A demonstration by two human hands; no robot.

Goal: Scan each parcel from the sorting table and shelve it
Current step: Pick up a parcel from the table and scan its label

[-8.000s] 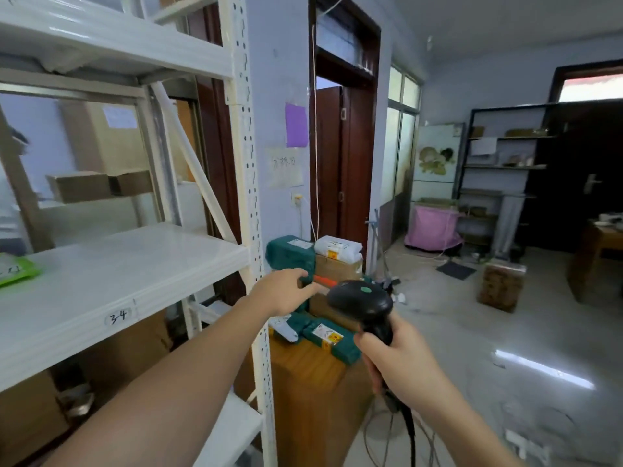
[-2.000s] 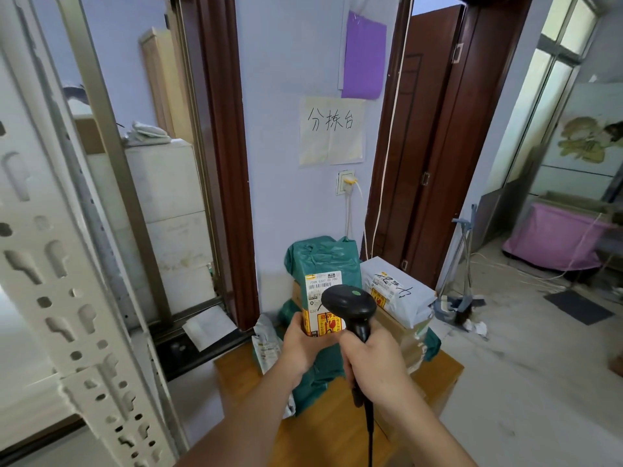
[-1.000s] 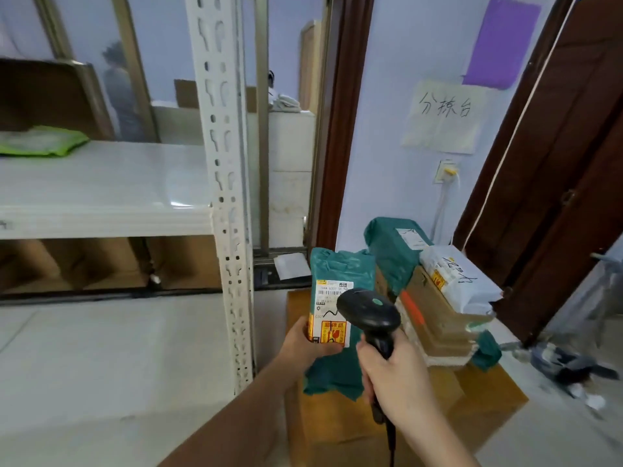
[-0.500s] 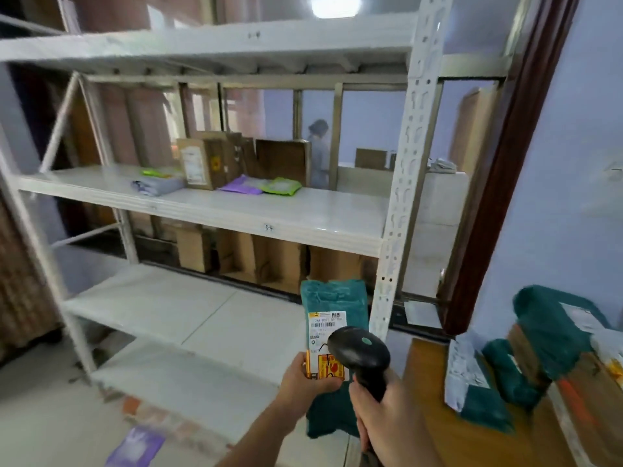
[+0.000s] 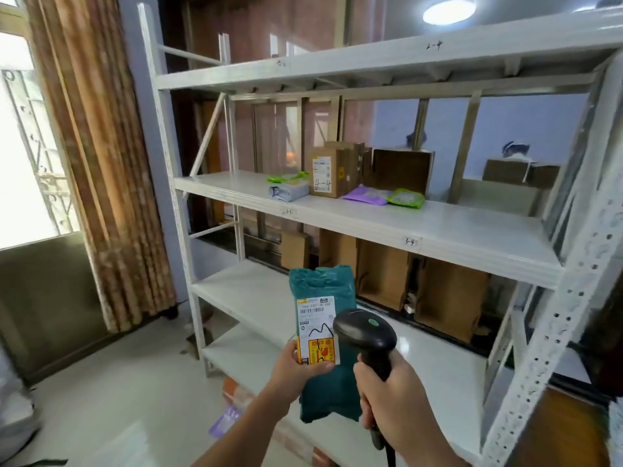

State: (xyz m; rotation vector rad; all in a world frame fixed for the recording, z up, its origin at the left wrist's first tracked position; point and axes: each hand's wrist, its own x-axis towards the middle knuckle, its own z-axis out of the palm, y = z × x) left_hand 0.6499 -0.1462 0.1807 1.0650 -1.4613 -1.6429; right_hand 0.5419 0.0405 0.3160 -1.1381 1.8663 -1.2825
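Observation:
My left hand [image 5: 296,369] holds a dark green plastic parcel [image 5: 325,288] upright, thumb on its white and yellow shipping label [image 5: 317,328]. My right hand [image 5: 391,389] grips a black barcode scanner [image 5: 365,332], its head just right of the label. Both are in front of a white metal shelf rack [image 5: 421,227]. The middle shelf carries a cardboard box marked 4-4 [image 5: 328,171], a grey bag [image 5: 290,190], a purple bag [image 5: 367,195] and green bags [image 5: 406,198].
A brown curtain [image 5: 101,156] and a window hang at the left. Cardboard boxes [image 5: 451,298] stand behind the lower shelf. A perforated upright post [image 5: 559,318] rises at the right. Small packets [image 5: 226,421] lie on the floor under the rack.
My view has swung left from the sorting table to face the rack. The green parcel and scanner stay in my hands, carried along in front of me.

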